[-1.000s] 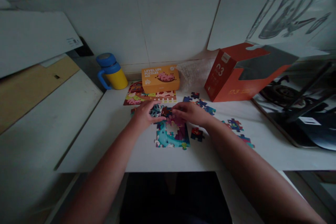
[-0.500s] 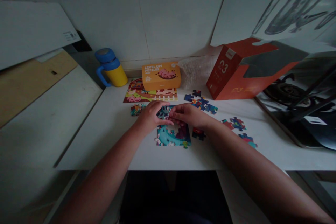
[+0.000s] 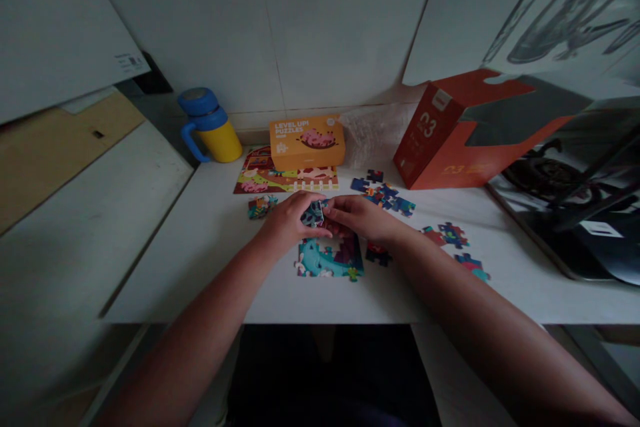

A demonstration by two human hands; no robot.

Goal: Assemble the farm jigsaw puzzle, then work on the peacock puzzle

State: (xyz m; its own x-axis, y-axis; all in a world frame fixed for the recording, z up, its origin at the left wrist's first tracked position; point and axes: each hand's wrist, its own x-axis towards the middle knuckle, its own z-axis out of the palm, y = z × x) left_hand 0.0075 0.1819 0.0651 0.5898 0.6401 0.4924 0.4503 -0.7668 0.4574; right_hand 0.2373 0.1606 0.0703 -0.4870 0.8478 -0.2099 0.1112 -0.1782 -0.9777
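Note:
My left hand (image 3: 289, 220) and my right hand (image 3: 361, 218) meet over the middle of the white table (image 3: 210, 260). Both pinch a small cluster of puzzle pieces (image 3: 314, 213) held just above a partly joined teal and purple puzzle (image 3: 330, 259). The fingers of both hands are closed on that cluster. A loose dark piece (image 3: 377, 254) lies right of the joined puzzle, by my right wrist.
An orange puzzle box (image 3: 307, 142) rests on a finished colourful puzzle (image 3: 260, 180) at the back. A yellow mug with a blue lid (image 3: 209, 127) stands at the back left. A big orange carton (image 3: 465, 127) and a stove (image 3: 565, 207) are at right. Loose pieces (image 3: 385, 197) are scattered around it.
Both hands have drawn closer together and lifted the cluster of pieces slightly. The camera view has tilted a little.

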